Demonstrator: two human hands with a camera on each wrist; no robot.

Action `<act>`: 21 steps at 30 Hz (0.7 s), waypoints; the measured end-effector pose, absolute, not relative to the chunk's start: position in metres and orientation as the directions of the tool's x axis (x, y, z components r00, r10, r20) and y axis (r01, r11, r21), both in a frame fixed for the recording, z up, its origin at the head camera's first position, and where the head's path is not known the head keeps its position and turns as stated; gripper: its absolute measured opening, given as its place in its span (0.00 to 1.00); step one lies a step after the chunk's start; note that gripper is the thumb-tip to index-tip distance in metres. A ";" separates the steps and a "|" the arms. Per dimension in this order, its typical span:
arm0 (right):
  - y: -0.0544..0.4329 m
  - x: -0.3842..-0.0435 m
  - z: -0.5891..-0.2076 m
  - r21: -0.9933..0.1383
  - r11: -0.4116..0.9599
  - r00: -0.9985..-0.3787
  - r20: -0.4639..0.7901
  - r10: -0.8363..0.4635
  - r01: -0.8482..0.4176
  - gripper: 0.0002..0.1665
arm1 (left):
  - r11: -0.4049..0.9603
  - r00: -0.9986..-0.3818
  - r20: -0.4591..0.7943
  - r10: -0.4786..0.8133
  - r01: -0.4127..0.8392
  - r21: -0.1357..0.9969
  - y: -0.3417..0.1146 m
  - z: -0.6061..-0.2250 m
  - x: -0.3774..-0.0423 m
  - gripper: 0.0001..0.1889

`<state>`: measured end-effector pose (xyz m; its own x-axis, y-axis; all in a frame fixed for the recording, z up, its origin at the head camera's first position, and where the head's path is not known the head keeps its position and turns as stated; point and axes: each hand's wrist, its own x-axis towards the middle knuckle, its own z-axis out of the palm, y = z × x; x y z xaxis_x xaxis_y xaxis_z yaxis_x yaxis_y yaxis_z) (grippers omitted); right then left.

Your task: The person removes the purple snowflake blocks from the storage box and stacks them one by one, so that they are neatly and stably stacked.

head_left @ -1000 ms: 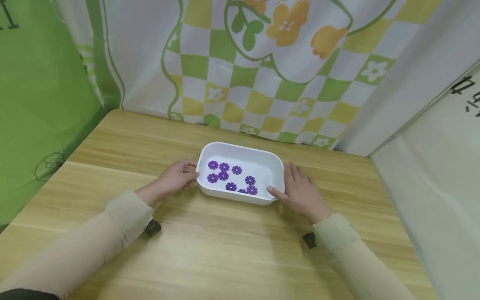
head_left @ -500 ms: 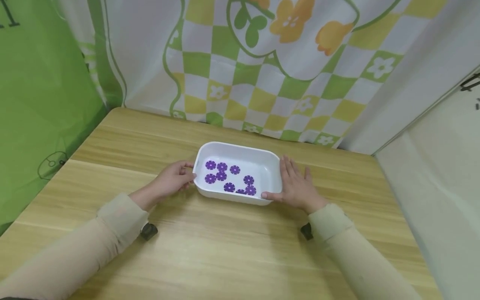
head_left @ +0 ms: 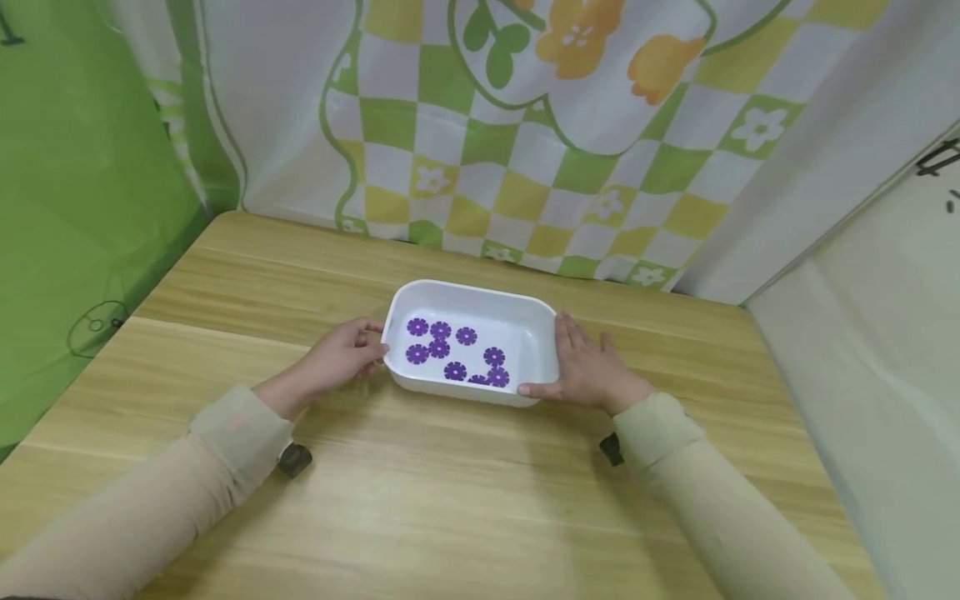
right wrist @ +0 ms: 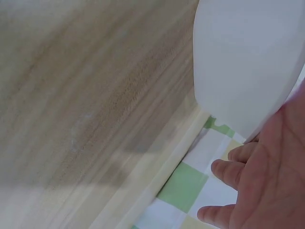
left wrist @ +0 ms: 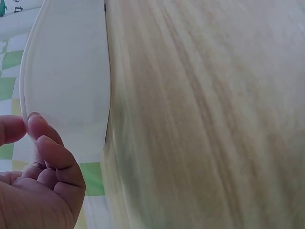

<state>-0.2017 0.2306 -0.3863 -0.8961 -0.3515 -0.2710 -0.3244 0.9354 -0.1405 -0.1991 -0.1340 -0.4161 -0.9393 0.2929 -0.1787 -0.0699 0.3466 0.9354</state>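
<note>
A white rectangular basin (head_left: 465,395) with rounded corners sits on the table, several purple flower-shaped discs (head_left: 467,336) lying flat on its floor. At its left end my left hand (head_left: 341,358) pinches the rim between thumb and fingers; the left wrist view shows this hand (left wrist: 47,176) with its fingertips bent against the basin's wall (left wrist: 71,71). My right hand (head_left: 588,367) lies along the opposite end, fingers straight against the outside and thumb laid over the near right corner of the rim. In the right wrist view, that hand's fingers (right wrist: 228,174) extend past the basin (right wrist: 248,57).
The wooden table (head_left: 450,500) reaches back to a checkered, flower-printed curtain (head_left: 525,167). A green sheet (head_left: 82,208) hangs at the left and a pale panel (head_left: 885,350) stands at the right. Dark wrist devices (head_left: 295,459) hang below both cuffs.
The basin has shifted slightly left in view, with both hands moving along. My right thumb lies a little farther left along the near rim. The discs keep their arrangement.
</note>
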 end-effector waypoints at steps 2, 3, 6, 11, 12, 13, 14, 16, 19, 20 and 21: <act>0.231 -0.202 -0.387 -0.146 0.936 -0.895 -0.277 -0.350 -0.320 0.77 | 0.360 -0.935 -0.179 0.305 -0.061 0.931 -0.135 -0.415 -0.200 0.24; 0.231 -0.202 -0.387 -0.147 0.937 -0.895 -0.283 -0.346 -0.316 0.77 | 0.370 -0.933 -0.176 0.314 -0.050 0.928 -0.135 -0.414 -0.200 0.24; 0.230 -0.203 -0.388 -0.151 0.940 -0.895 -0.291 -0.337 -0.305 0.77 | 0.438 -0.927 -0.153 0.342 0.013 0.899 -0.137 -0.410 -0.203 0.28; 0.229 -0.205 -0.387 -0.150 0.942 -0.894 -0.300 -0.333 -0.300 0.78 | 0.628 -0.933 -0.030 0.359 0.218 0.747 -0.127 -0.393 -0.211 0.36; 0.229 -0.205 -0.387 -0.149 0.942 -0.893 -0.301 -0.334 -0.302 0.78 | 0.651 -0.929 -0.009 0.371 0.253 0.716 -0.122 -0.387 -0.213 0.36; 0.229 -0.205 -0.387 -0.146 0.942 -0.892 -0.306 -0.333 -0.302 0.78 | 0.670 -0.923 0.009 0.386 0.286 0.685 -0.115 -0.381 -0.215 0.37; 0.229 -0.205 -0.387 -0.143 0.943 -0.891 -0.312 -0.331 -0.301 0.79 | 0.681 -0.912 0.019 0.409 0.319 0.659 -0.108 -0.376 -0.218 0.36; 0.230 -0.206 -0.387 -0.134 0.946 -0.889 -0.324 -0.324 -0.296 0.79 | 0.686 -0.886 0.011 0.464 0.367 0.628 -0.093 -0.365 -0.223 0.34; 0.229 -0.207 -0.386 -0.141 0.947 -0.887 -0.332 -0.320 -0.288 0.79 | 0.693 -0.843 -0.046 0.535 0.407 0.595 -0.075 -0.356 -0.234 0.27; 0.229 -0.207 -0.386 -0.144 0.948 -0.887 -0.335 -0.317 -0.284 0.79 | 0.695 -0.829 -0.070 0.555 0.416 0.586 -0.070 -0.355 -0.238 0.24; 0.229 -0.207 -0.386 -0.145 0.949 -0.888 -0.338 -0.313 -0.280 0.79 | 0.698 -0.813 -0.101 0.573 0.421 0.579 -0.066 -0.354 -0.242 0.21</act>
<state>-0.2066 0.2290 -0.3860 -0.8876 -0.3132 -0.3377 -0.2798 0.9491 -0.1448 -0.2423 -0.0662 -0.3540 -0.8131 0.5733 -0.1006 0.4208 0.6983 0.5790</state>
